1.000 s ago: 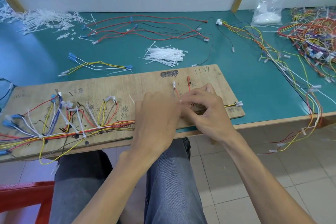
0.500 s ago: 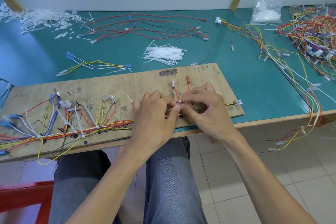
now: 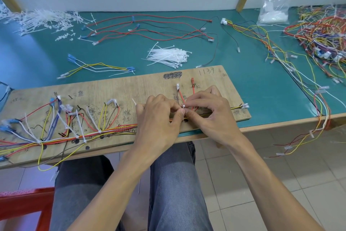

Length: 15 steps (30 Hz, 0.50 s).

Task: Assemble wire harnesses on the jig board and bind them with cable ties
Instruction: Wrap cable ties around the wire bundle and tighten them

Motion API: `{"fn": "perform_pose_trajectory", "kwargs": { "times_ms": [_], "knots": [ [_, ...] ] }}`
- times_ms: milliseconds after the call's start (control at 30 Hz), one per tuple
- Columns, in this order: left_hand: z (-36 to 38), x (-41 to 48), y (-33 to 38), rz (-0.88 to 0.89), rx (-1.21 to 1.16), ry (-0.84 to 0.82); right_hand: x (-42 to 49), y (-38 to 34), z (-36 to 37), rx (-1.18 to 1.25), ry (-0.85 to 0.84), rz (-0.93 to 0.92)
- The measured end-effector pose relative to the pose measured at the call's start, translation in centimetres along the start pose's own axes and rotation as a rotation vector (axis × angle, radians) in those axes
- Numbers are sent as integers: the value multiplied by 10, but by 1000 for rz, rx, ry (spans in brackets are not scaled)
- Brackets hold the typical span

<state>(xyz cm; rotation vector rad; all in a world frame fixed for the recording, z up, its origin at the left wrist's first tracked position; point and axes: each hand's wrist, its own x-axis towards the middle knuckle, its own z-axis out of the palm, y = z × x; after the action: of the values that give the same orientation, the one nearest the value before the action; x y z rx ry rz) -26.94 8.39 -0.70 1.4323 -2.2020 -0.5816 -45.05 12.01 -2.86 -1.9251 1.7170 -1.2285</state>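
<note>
Far behind the jig board's [image 3: 131, 88] left end: a heap of loose cable ties [image 3: 43, 18], thin, white, bristly. On the board's left half, pale scuffed plywood scrawled with ink: a wire harness [image 3: 74, 133] of red, yellow, blue and white strands, fanned over pegs, gathered into one trunk along the near edge, cinched here and there with white ties. Just behind the board's middle: a small wire set [image 3: 97, 66], yellow and white, blue-tipped. Farther back, long red and black wires [image 3: 149, 26] in slack loops. Near the far edge, a bundle of cable ties [image 3: 168, 56], straight and glossy.

Over the board's right half: left hand [image 3: 159, 124], fingers curled, pinching a cable tie [image 3: 183, 106] at its small square head. Touching it, right hand [image 3: 211, 114], fingertips curled, pinching the same tie above thin strands.

Well behind the board's right end: a clear, crinkled plastic bag [image 3: 275, 2] with white contents. Right of the board: a dense many-coloured tangle of wires [image 3: 322, 34], some trailing over the edge of the teal table [image 3: 262, 80].
</note>
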Motion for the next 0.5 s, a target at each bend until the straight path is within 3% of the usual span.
{"fn": "perform_pose_trajectory", "kwargs": {
  "times_ms": [500],
  "knots": [
    [-1, 1, 1, -3, 27, -24, -2, 2, 1, 12, -16, 2]
  ]
}}
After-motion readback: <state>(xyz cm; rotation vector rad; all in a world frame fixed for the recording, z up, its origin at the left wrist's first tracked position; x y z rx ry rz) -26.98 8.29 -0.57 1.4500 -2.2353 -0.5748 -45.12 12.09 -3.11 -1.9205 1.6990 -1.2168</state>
